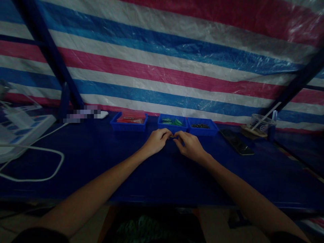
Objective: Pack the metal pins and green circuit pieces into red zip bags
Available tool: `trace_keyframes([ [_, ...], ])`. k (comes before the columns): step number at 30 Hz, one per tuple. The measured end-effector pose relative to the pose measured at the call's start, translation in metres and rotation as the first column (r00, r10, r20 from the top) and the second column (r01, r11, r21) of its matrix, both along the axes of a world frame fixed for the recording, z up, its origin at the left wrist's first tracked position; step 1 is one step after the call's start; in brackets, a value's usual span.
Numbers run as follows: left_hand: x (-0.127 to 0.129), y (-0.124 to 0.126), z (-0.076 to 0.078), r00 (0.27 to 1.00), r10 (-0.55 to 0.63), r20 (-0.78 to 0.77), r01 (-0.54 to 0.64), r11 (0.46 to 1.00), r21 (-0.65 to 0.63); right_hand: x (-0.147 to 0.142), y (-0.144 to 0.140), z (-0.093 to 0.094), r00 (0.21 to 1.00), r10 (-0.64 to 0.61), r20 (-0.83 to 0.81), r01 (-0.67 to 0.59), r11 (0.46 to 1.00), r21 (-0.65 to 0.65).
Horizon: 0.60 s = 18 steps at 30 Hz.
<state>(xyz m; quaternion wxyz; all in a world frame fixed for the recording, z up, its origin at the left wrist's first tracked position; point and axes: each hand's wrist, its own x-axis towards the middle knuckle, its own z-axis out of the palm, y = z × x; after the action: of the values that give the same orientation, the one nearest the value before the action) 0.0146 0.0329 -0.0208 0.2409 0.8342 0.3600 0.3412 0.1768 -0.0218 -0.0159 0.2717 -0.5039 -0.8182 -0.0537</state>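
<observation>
Left hand (156, 141) pinching one end of small dark metal piece (172, 137) | right hand (189, 145) pinches the other, fingertips meeting, likely for steadiness | you keep it just before green-parts blue plastic tray (172, 123), within reach.

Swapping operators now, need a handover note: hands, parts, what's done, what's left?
Left hand and right hand: both pinched on one small dark part, held between them over the blue table.
Trays along the back: red-filled tray, green-filled tray, tray of dark bits.
Phone lies right of the trays; cup further right.
Done: one part picked up. No finished pieces visible.
Left: cannot tell; part too small to read.
</observation>
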Motion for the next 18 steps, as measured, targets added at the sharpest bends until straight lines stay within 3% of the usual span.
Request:
trace_keyframes([
  [6,0.0044,-0.0058,-0.0056,0.996,-0.051,0.072,0.054,0.997,-0.047,0.0016,0.0018,-0.0033,0.983,-0.042,0.177,0.029,0.996,0.079],
  [13,0.0044,-0.0078,0.0027,0.991,0.071,-0.114,-0.072,0.997,-0.006,-0.0018,0.0,-0.003,0.967,-0.13,0.219,0.09,0.979,0.185],
  [18,0.0047,-0.0058,0.004,1.0,-0.021,0.004,0.021,0.971,-0.237,-0.0035,-0.0007,-0.0045,0.972,-0.113,0.205,0.076,0.981,0.18],
])
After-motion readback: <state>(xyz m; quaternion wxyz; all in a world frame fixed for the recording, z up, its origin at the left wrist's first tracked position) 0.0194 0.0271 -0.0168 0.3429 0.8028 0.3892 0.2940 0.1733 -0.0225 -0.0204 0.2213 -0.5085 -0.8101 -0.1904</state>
